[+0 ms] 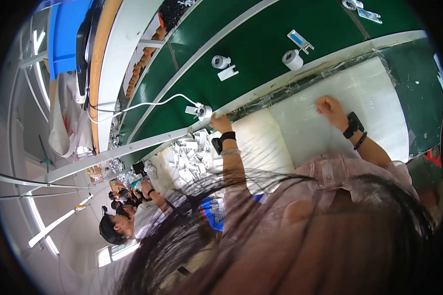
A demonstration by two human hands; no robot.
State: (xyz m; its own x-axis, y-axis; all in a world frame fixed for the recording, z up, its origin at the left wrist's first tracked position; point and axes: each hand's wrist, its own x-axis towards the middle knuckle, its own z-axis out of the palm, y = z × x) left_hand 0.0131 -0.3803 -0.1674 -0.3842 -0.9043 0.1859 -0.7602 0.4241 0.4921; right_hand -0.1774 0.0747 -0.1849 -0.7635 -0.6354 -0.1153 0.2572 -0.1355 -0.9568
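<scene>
My left hand, with a black band at the wrist, reaches to the edge of the green conveyor belt and closes on a small white camera unit with a white cable trailing off it. My right hand is curled into a fist and rests on the white foam pad of the bench, with nothing visible in it. It also has a black band at the wrist. My own dark hair hangs across the lower part of the view.
Two more white round units, a white bracket and a blue-and-white packet lie on the belt. A heap of small white parts sits left of the pad. A blue bin is far left; other workers sit along the line.
</scene>
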